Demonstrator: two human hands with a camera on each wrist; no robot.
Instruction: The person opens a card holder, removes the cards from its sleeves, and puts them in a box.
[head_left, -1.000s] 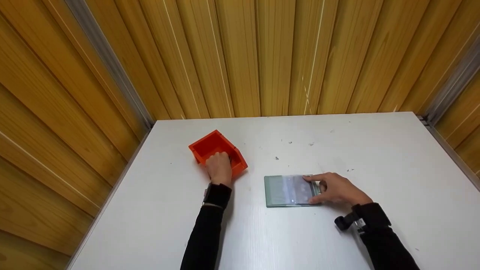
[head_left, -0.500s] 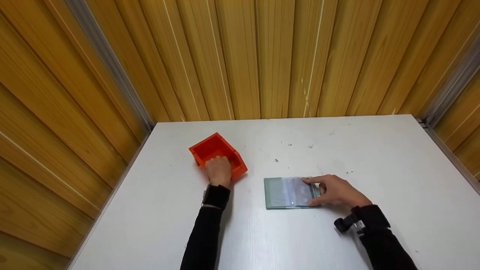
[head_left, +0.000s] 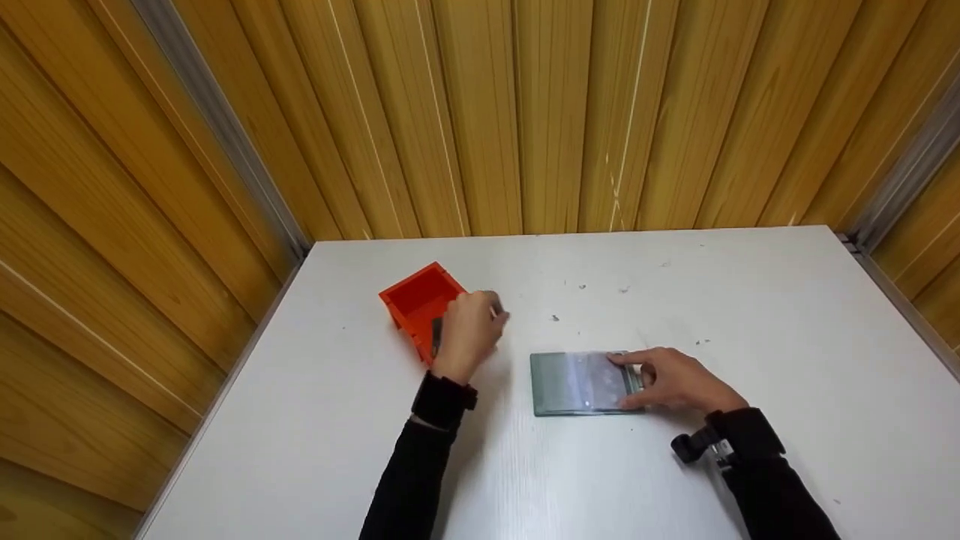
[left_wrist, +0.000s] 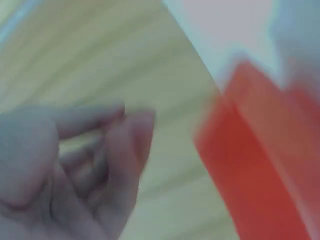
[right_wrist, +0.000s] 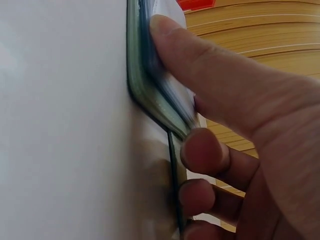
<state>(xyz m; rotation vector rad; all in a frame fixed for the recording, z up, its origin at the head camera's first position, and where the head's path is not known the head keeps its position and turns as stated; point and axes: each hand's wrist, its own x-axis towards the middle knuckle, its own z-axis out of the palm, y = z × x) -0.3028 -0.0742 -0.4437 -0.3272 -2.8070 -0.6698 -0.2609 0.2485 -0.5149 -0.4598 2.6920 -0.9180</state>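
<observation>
My left hand is raised over the right side of an orange open bin. In the left wrist view its thumb and index fingertips meet; blur hides whether anything small is between them. A dark piece shows at the bin's edge beside that hand. On the white table, my right hand grips the right end of a flat stack of clear plastic sleeves between thumb and index finger. The stack lies on a greenish rectangular pad. In the right wrist view the thumb presses the sleeves' edge and the other fingers curl.
The white table has small dark scraps scattered behind the stack. Wood-patterned panels rise along its back and sides. Each wrist wears a black band.
My left hand has come up out of the orange bin and turned to the right. The right hand and the stack under it have stayed in place.
</observation>
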